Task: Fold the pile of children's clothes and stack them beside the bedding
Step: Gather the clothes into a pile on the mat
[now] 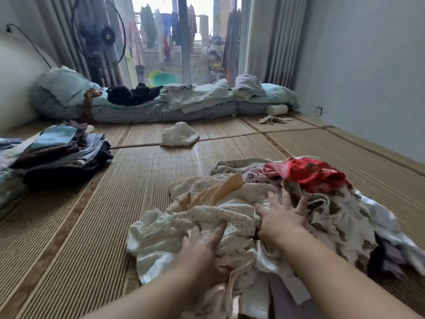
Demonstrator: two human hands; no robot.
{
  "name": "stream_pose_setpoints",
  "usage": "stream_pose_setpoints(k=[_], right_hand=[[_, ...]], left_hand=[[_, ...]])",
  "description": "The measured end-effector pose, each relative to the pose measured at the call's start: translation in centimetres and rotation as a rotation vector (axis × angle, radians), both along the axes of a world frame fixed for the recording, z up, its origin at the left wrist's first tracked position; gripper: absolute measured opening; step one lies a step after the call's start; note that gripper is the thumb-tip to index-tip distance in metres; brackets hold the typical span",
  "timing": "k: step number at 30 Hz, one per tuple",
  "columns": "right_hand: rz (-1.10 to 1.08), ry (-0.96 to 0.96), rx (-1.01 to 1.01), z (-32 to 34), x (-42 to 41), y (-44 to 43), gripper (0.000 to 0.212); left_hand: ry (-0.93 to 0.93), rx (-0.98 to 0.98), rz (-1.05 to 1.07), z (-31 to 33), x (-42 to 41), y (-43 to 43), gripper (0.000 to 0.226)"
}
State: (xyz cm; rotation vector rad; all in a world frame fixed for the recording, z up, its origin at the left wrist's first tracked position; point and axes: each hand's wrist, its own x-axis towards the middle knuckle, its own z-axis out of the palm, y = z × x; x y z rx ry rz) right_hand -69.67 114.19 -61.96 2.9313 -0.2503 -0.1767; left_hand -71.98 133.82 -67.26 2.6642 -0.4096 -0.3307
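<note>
A loose pile of children's clothes (264,203) lies on the woven mat in front of me, mostly cream and white, with a red garment (308,171) on its far right top. My left hand (202,252) grips a cream dotted garment (220,219) at the pile's near side. My right hand (282,217) rests on the pile with fingers spread, touching a brown-patterned piece. A stack of folded clothes (62,153) sits at the left. The bedding (161,100) runs along the far side under the window.
A crumpled white cloth (179,134) lies on the mat (115,203) between pile and bedding. A standing fan (99,35) is at the back left. The right wall (368,77) is close by. A white roll (277,110) and a rag lie near the bedding's right end.
</note>
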Motion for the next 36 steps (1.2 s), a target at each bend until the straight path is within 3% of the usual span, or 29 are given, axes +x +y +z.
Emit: stream_pose_setpoints(k=[8,17,20,23,26,28,32,36], right_hand=[[-0.137,-0.040,-0.023,0.0,1.2,-9.3,0.054],[-0.209,-0.138,-0.008,-0.1,1.9,-15.2,0.047],[-0.171,-0.230,0.006,-0.2,1.2,-15.5,0.051],[-0.033,-0.321,0.065,-0.3,0.0,-14.5,0.069],[0.159,-0.285,0.237,-0.5,-1.5,-12.1,0.079],[0.175,-0.221,0.304,-0.6,-2.2,-10.4,0.070],[0.093,-0.261,0.277,-0.1,-3.5,-8.0,0.028],[0.060,-0.302,0.312,1.6,-4.8,-6.5,0.019]], left_hand=[[-0.018,-0.046,-0.120,-0.6,2.6,-9.4,0.102],[-0.017,-0.048,-0.298,-0.5,4.7,-14.3,0.102],[-0.008,-0.053,-0.322,0.2,4.8,-13.6,0.100],[0.039,-0.085,-0.342,0.8,4.4,-12.1,0.099],[-0.028,-0.018,-0.317,1.0,3.6,-10.5,0.097],[-0.088,0.077,-0.291,0.9,2.8,-9.6,0.094],[-0.152,0.235,-0.265,0.7,0.9,-7.6,0.073],[-0.173,0.160,-0.149,1.1,-0.2,-5.3,0.042]])
